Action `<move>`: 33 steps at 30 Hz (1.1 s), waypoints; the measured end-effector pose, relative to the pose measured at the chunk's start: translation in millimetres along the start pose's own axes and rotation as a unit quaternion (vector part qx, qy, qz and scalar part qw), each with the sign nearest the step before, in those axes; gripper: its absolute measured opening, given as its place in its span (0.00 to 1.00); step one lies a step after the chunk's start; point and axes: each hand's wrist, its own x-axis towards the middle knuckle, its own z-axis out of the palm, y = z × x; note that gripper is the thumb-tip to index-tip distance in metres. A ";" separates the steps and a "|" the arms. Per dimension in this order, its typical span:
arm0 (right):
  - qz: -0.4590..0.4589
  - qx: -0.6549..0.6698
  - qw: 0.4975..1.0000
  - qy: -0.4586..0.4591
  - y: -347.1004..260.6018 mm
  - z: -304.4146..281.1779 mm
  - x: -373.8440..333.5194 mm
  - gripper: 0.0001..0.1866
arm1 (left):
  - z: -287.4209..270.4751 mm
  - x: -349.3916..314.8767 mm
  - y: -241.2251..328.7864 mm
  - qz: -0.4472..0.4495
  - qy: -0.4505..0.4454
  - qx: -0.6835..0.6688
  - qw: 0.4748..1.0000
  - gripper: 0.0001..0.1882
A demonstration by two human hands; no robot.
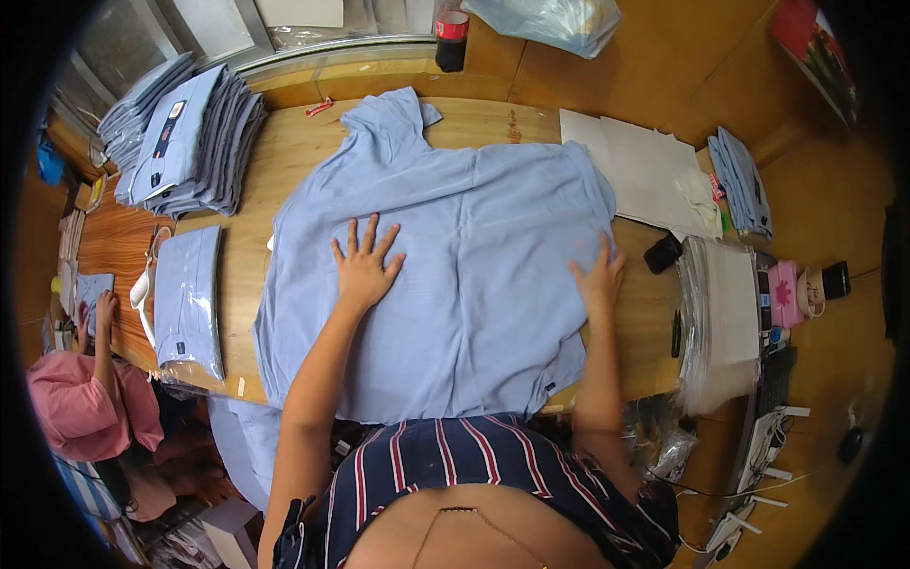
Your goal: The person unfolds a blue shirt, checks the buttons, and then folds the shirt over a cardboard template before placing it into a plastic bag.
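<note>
A light blue shirt (427, 322) lies spread over the table in front of me, its collar end toward the far side and its lower edge hanging near my body. My left hand (367, 266) rests flat on the left half of the cloth, fingers spread. Over the right edge of the shirt is my right hand (599, 278), a little blurred, with its fingers apart and nothing held in them. Some creases run down the middle of the fabric. A small dark label (550, 387) shows at the lower right corner.
Folded shirts (194, 142) stand in a tall stack at the far left. Nearer lies one bagged shirt (187, 302). White sheets (640, 171) and clear plastic bags (716, 318) are on the right. A dark bottle (452, 43) stands behind. A person in pink (90, 403) works at left.
</note>
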 end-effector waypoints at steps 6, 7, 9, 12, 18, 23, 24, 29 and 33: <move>0.160 0.024 0.986 -0.041 55.3 -25.4 -79.4 0.29 | -5.2 -7.3 4.9 -0.001 -0.014 0.000 1.000 0.26; 0.146 0.010 0.989 -0.034 61.9 -27.2 -95.6 0.28 | -4.8 -6.7 5.7 0.001 -0.012 0.001 1.000 0.26; 0.039 0.072 0.992 -0.093 41.2 -44.2 -129.9 0.22 | -2.9 -5.4 5.2 0.002 -0.010 0.006 1.000 0.26; 0.013 0.188 0.961 -0.201 24.6 -58.9 -171.2 0.17 | -2.7 -4.3 6.9 0.009 -0.010 0.007 1.000 0.26; 0.239 -0.059 0.853 -0.461 115.7 -167.0 -151.0 0.19 | -8.7 -20.5 7.6 0.012 -0.009 -0.012 1.000 0.25; 0.087 -0.055 0.993 -0.060 91.7 -130.3 -41.4 0.09 | -4.8 24.2 -5.6 0.047 0.133 -0.095 0.985 0.16; 0.035 0.017 0.999 -0.021 61.9 -106.8 -2.7 0.10 | -4.4 40.9 -16.9 0.013 0.148 -0.096 0.984 0.16; -0.212 -0.025 0.977 0.005 -40.9 23.9 126.3 0.12 | 13.1 102.8 -64.1 -0.198 0.034 0.041 0.979 0.20; -0.270 -0.143 0.952 -0.019 -27.3 72.8 182.9 0.10 | 18.1 109.1 -75.4 -0.211 0.001 0.033 0.977 0.22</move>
